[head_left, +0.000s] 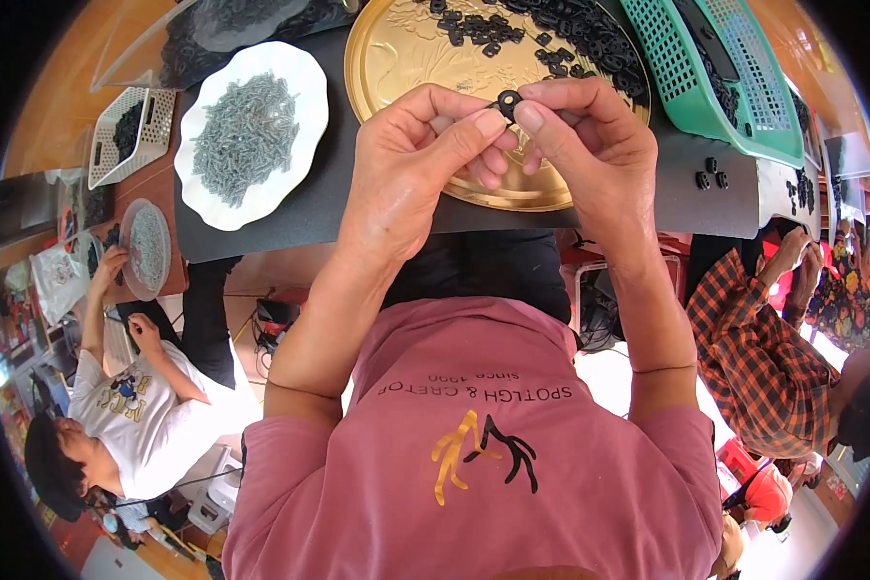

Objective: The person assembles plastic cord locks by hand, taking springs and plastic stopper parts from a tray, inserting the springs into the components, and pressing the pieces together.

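Between my hands, over the near half of a round gold tray (pixel 377 58), is a small black part with a round hole (pixel 509 98). The thumb and finger of my left hand (pixel 418 159) pinch it from the left. My right hand (pixel 599 145) grips its right side, also with thumb and fingertip. Both hands are closed at the tips, the other fingers curled beneath. Many similar black parts (pixel 575 29) lie heaped at the far side of the tray. Whether a screw sits in the held part I cannot tell.
Left of the tray stands a white scalloped plate (pixel 201 193) heaped with grey screws (pixel 246 135). A green basket (pixel 681 101) of black parts stands at the right, with a few loose black pieces (pixel 711 176) near it. Co-workers (pixel 150 387) sit on both sides.
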A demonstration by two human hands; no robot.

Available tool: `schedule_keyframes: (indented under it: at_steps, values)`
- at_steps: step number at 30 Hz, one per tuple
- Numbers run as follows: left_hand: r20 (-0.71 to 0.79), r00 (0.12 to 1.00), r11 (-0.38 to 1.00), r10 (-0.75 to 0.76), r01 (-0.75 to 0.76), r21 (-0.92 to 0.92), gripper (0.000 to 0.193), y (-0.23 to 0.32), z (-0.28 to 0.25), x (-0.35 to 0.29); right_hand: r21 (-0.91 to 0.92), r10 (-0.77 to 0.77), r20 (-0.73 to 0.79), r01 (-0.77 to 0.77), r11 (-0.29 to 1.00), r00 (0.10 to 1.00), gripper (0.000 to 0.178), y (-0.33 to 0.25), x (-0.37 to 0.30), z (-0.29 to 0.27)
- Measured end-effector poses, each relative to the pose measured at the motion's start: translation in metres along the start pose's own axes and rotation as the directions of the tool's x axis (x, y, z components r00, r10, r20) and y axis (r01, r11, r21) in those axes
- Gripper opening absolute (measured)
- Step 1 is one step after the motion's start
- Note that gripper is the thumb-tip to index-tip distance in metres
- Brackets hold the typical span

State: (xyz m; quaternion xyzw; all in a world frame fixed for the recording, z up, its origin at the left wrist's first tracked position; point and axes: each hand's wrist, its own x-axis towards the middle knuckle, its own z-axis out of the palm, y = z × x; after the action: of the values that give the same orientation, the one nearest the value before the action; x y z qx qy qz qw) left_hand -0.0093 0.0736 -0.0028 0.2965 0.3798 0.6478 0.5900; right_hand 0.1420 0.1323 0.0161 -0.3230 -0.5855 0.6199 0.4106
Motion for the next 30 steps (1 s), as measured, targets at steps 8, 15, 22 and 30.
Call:
schedule_keyframes:
  at_steps: [8,15,22,30]
  values:
    - [0.003,1.0,0.996,0.013,-0.013,-0.089,0.012,-0.004,0.002,0.004,0.022,-0.044,0.012,0.044,0.999,0.999,0.015,0.003,0.002,0.002]
    - [0.103,0.977,0.963,0.189,-0.205,0.177,0.024,0.002,0.001,0.003,0.044,0.147,0.219,-0.16,0.986,0.965,0.019,-0.013,0.016,-0.018]
    - [0.31,0.896,0.805,0.319,-0.428,0.41,0.034,0.005,-0.009,0.008,0.158,0.193,0.283,-0.244,0.957,0.94,0.02,-0.012,0.016,-0.017]
    - [0.347,0.862,0.732,0.369,-0.5,0.463,0.03,0.012,-0.01,0.008,0.087,0.315,0.291,-0.352,0.932,0.903,0.027,-0.013,0.009,-0.014]
